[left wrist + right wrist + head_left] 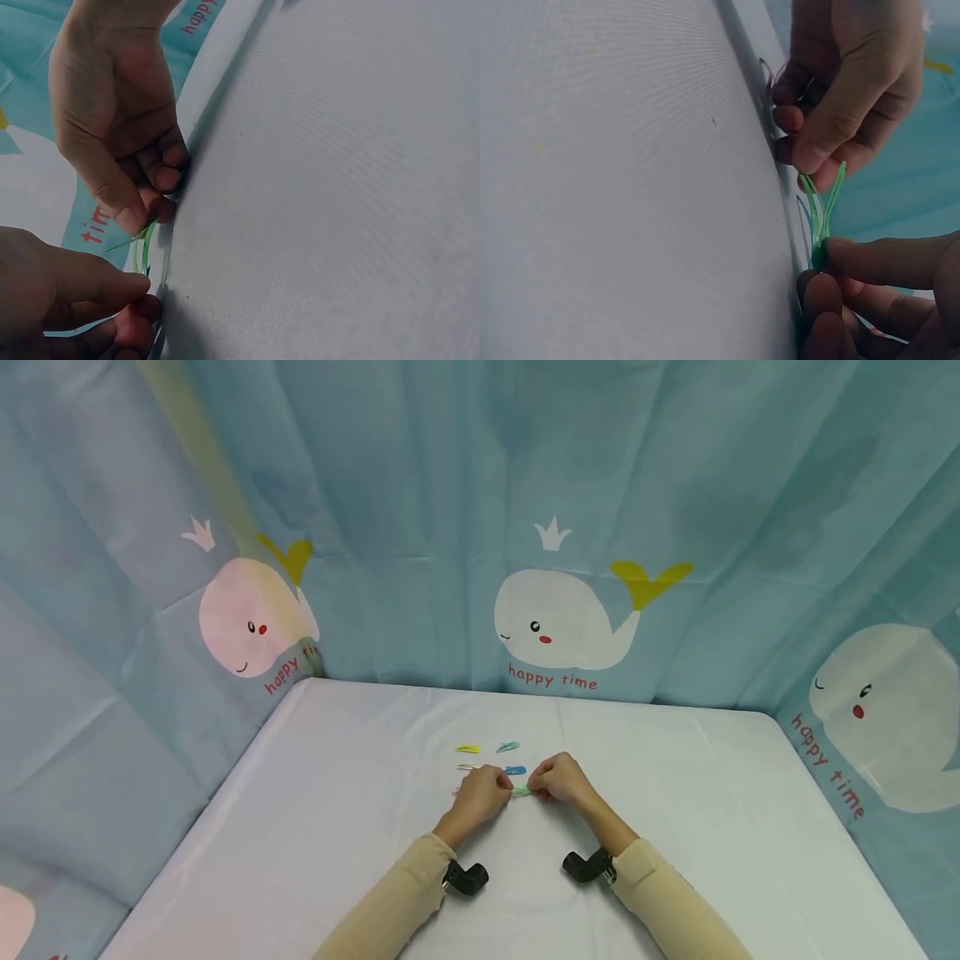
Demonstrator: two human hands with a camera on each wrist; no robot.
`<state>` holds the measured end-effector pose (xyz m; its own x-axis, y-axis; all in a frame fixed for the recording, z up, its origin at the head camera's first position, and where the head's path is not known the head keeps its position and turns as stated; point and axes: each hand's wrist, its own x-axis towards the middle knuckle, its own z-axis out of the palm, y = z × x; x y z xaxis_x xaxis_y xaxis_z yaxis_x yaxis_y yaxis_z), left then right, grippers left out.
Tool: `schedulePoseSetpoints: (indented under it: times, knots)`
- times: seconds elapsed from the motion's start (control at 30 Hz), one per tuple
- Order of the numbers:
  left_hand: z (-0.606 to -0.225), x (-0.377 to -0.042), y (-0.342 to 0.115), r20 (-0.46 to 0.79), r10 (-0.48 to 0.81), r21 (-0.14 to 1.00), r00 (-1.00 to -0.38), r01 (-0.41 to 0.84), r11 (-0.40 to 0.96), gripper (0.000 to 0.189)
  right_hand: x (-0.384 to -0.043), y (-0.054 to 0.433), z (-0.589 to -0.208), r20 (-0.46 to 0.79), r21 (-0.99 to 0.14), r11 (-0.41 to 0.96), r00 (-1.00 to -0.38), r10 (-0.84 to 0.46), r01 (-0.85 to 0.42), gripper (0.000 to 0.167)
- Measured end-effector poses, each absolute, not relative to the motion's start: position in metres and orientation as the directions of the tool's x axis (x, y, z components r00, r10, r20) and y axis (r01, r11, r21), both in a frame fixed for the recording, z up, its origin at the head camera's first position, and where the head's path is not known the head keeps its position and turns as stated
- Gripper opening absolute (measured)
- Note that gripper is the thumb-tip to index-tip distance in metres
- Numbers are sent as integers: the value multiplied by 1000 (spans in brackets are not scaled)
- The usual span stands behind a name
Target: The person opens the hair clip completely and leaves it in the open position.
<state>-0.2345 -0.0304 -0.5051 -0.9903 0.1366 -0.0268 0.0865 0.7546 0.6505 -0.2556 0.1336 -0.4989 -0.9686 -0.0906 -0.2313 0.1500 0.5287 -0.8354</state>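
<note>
Between the fingertips of both hands is a green snap hair clip [521,791], just over the white table. My left hand [482,795] pinches the end of one of its arms. From the other side, my right hand [561,779] grips the opposite end between thumb and fingers. In the right wrist view the green hair clip [825,214] is spread, with one arm standing free of the other. Just beyond the hands lies a blue hair clip [515,770]. A pink clip [455,791] is mostly hidden behind my left hand.
Farther back on the white table [337,793] lie a yellow clip [467,748] and a teal clip [507,747]. A white clip [465,767] sits near my left hand. A blue curtain [420,527] with printed whales hangs around the table's back and sides.
</note>
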Motion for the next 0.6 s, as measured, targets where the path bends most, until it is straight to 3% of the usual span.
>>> schedulePoseSetpoints:
  times: [0.27, 0.6]
  knots:
    - [-508, -232, -29, 48, 175, 562, -983, 171, 809, 10, -252, 131, -501, -218, -821, 556, -972, -90, 133, 9]
    - [-504, -226, -45, 217, 176, 579, -960, 271, 769, 6, -251, 140, -498, -196, -828, 551, -975, -108, 105, 8]
